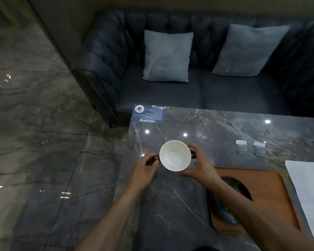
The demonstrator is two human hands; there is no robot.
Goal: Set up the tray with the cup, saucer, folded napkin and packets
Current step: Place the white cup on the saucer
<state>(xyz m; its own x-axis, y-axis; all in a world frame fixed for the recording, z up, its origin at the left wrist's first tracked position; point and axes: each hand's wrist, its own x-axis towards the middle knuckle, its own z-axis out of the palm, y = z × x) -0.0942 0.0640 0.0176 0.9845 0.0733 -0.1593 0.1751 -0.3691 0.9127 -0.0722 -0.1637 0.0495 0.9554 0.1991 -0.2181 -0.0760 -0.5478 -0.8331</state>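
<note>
Bare marble table (170,205) lies open between the cup (175,155) and the tray (272,192).

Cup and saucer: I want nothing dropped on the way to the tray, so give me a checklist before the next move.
1. Left hand grips the saucer's edge: ok.
2. Right hand grips the other edge beside the cup: ok.
3. Cup upright, empty: ok.
4. Cup centred on the saucer: cannot tell, the saucer is mostly hidden.
5. Tray has bare room: ok, though a dark object lies at its left.
6. Packets and napkin on tray: not ok, both on the table.
</note>
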